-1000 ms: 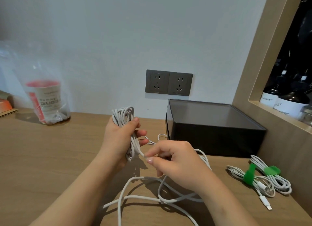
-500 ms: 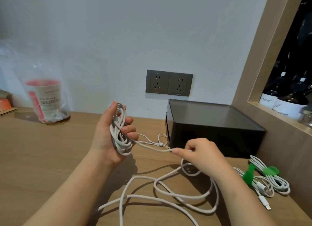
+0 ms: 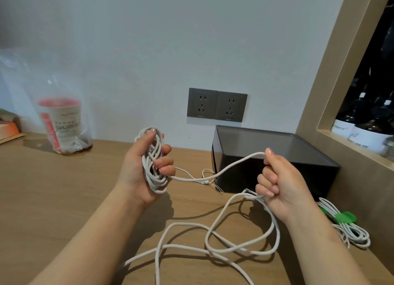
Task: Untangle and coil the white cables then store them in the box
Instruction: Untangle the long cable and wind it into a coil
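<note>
The left hand (image 3: 136, 167) curls its fingers (image 3: 164, 164) round a coil of white cable (image 3: 154, 183) above the desk (image 3: 53, 188), while the right hand (image 3: 281, 184) grips the same cable in a fist before the black box (image 3: 266, 167), with slack looping on the desk.

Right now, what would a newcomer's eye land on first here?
The left hand, mid-frame, grips a white cable coil, and the right hand holds a strand running from it in front of the dark box. Loose loops sprawl across the wooden desk below both hands.
</note>
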